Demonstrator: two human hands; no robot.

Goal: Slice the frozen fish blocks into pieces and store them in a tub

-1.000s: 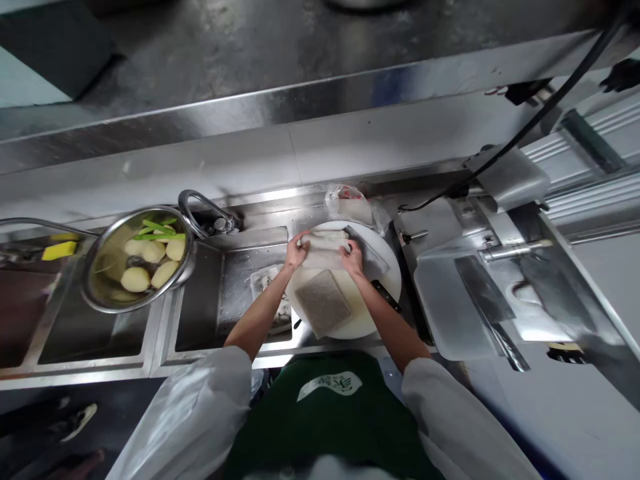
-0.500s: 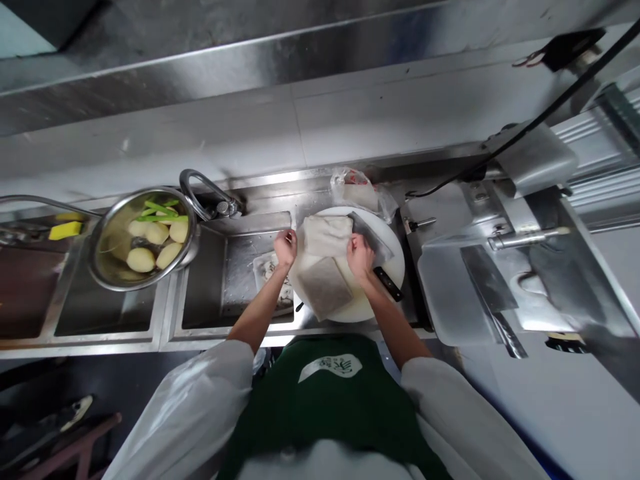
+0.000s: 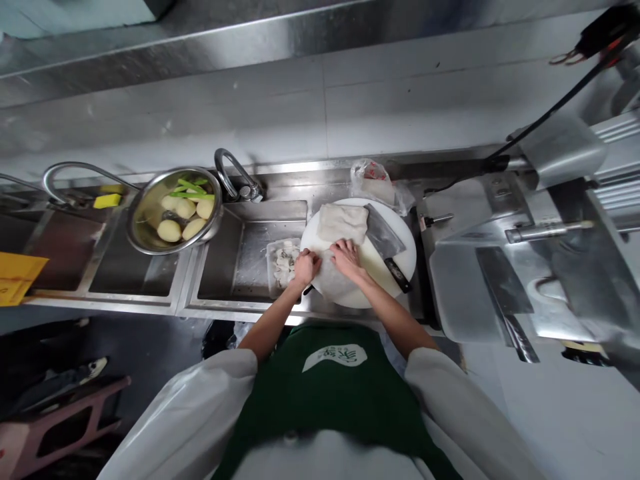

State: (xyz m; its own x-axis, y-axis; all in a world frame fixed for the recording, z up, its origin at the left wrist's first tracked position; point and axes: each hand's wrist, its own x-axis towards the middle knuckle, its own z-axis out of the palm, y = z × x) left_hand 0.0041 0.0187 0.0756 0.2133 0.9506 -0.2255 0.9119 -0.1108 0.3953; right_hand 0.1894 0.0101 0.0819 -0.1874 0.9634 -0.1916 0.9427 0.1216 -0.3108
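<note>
A round white cutting board (image 3: pixel 406 233) lies in front of me. On its far part rests a folded, pale, cloth-like stack (image 3: pixel 343 223), perhaps of thin wrappers. Nearer to me is a thin, pale square sheet (image 3: pixel 336 281), partly covered by my hands. My left hand (image 3: pixel 307 267) is closed at the sheet's left corner, its fingers curled in. My right hand (image 3: pixel 347 258) lies over the sheet's far edge with fingers stretched and apart. A wide-bladed knife (image 3: pixel 384 230) with a black handle lies on the board's right side.
Left of the board, a clear tub (image 3: pixel 283 267) of whitish pieces stands in the sink (image 3: pixel 245 267). A metal bowl (image 3: pixel 175 248) holds potatoes and green stalks. Behind the board is a plastic bag (image 3: pixel 373 180). A cleaver (image 3: pixel 505 280) lies on the metal machine at right.
My hands have come down from either side of the folded stack to the nearer sheet. My left hand has moved from beside the board onto the sheet's edge. The camera view has shifted.
</note>
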